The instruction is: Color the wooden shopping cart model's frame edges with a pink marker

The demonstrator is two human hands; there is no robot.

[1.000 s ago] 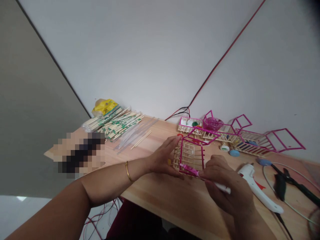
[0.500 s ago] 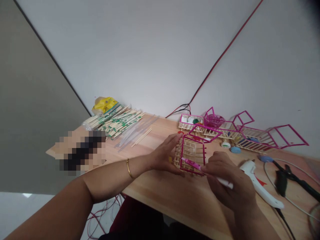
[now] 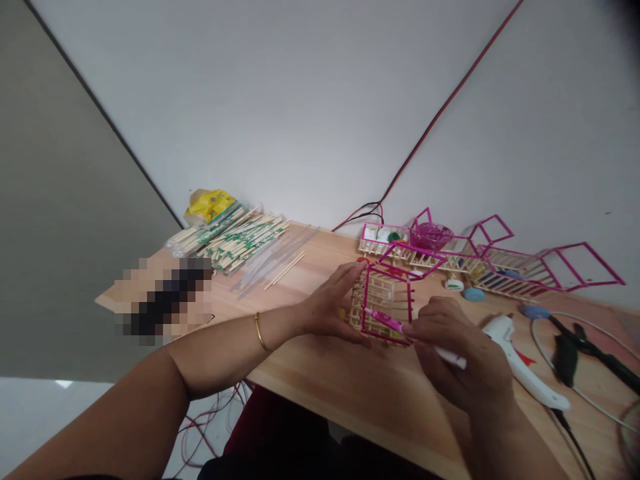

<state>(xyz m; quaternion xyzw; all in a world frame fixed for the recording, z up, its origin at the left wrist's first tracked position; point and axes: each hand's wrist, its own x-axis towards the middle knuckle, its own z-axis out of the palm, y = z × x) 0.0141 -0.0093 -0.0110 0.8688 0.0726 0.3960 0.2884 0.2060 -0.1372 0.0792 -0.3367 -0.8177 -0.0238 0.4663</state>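
My left hand is closed around the left side of a small basket built from bamboo sticks, its rim and handle coloured magenta. In my right hand is a slim paintbrush with a white handle, smeared pink toward the front. Its front end lies over the basket's near left frame; whether it touches cannot be made out. My right fingers partly hide the handle.
Behind stand more stick baskets, a bowl stained pink, and paint pots. A glue gun and dark pliers-like tool lie right. Bamboo sticks and clear glue sticks lie left.
The brush's front end has shifted slightly along the basket's near left edge. Both hands keep their hold, and the view has moved a little.
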